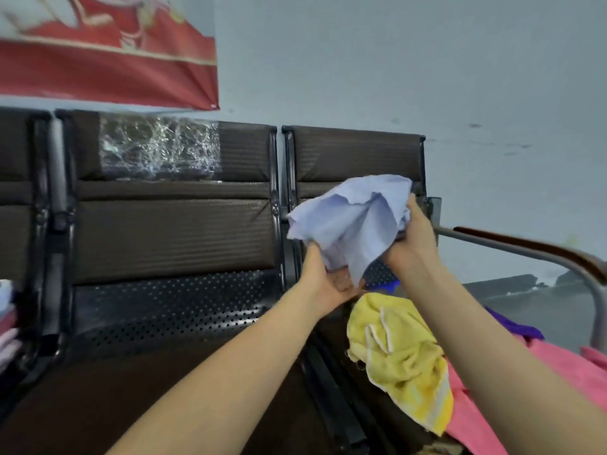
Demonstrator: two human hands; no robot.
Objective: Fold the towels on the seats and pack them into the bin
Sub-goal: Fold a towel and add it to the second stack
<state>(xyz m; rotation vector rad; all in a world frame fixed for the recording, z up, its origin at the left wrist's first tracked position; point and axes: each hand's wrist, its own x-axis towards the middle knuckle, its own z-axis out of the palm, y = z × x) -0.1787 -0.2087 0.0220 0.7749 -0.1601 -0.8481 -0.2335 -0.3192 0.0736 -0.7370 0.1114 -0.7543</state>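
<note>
Lavender towel (353, 221) gripped by both hands, left (323, 280) and right (412, 244), above one yellow towel (400, 359) and one pink (558, 362).

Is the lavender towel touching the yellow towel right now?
Apart. The head view shows the lavender towel lifted in both hands, its lowest corner hanging clear above the yellow towel lying on the seat.

The blue towel (353, 221) is made of thin, matt cloth; the yellow towel (402, 359) is of rougher terry. The seats (170, 238) are covered in ribbed, slightly glossy brown padding, with perforated black metal below. Crinkled shiny film (157, 149) is seen on one backrest.
</note>
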